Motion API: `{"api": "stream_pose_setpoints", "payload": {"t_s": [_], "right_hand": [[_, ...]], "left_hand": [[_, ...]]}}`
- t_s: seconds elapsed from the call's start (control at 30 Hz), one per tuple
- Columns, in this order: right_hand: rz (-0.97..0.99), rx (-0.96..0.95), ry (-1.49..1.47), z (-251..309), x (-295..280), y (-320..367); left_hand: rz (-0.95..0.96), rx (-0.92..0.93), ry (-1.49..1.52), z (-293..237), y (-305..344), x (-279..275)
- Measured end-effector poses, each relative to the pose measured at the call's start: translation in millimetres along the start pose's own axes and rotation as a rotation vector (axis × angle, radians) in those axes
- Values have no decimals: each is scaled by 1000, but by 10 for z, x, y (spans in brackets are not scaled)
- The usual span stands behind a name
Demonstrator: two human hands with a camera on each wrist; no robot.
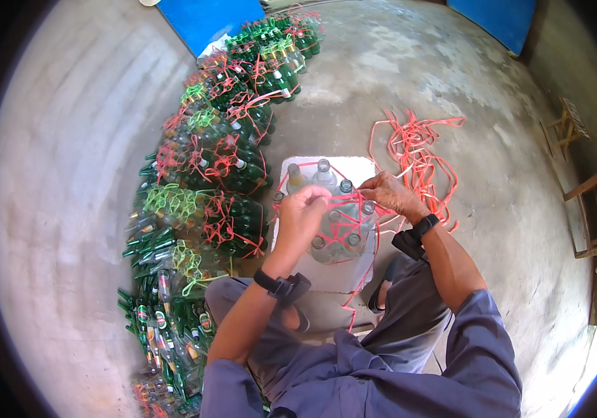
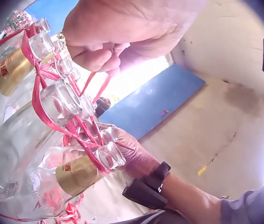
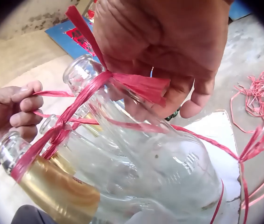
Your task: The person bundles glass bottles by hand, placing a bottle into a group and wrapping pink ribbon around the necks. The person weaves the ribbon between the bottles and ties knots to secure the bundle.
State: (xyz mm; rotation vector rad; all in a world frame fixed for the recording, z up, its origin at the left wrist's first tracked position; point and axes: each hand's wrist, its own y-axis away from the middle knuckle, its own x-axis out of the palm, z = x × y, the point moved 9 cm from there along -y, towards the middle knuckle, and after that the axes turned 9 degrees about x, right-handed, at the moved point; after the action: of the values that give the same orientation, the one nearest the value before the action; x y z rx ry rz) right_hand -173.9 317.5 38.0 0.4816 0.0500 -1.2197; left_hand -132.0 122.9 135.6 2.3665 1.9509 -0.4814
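Note:
Clear glass bottles (image 1: 343,223) stand bundled on a white block (image 1: 340,277), with pink ribbon (image 3: 83,95) looped around their necks. Above the bundle's left part, my left hand (image 1: 303,219) pinches a strand of ribbon; in the left wrist view its curled fingers (image 2: 105,58) have two strands hanging from them. My right hand (image 1: 397,196) is at the bundle's right side, fingers bent down beside a bottle neck (image 3: 79,72). What its fingertips hold is partly hidden. Gold labels (image 2: 78,176) wrap some necks.
Rows of green bottles (image 1: 242,216) tied with red and green ribbon line the left side. Loose bottles (image 1: 166,313) lie nearer. A heap of pink ribbon (image 1: 417,150) is on the floor beyond my right hand. A wooden frame (image 1: 594,216) stands at the right.

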Motion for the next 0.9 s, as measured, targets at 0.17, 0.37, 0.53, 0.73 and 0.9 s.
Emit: {"api": "stream_pose_setpoints", "payload": {"t_s": [0.17,0.37,0.53,0.73,0.9], "right_hand": [[66,41,-143,-176,33,-83],[296,-88,-436,-220,163,-110],[300,-87,-339,-200,157,-88],[221,74,-304,-120,177,30],[-39,-291,-88,11,93,-14]], "left_hand": [[-5,45,3,243,-61,151],[101,16,-377,225,-99,275],[165,134,-626,146,-95,318],[3,480,-567,-372,319,126],[-167,491,-522,-381,847,-224]]}}
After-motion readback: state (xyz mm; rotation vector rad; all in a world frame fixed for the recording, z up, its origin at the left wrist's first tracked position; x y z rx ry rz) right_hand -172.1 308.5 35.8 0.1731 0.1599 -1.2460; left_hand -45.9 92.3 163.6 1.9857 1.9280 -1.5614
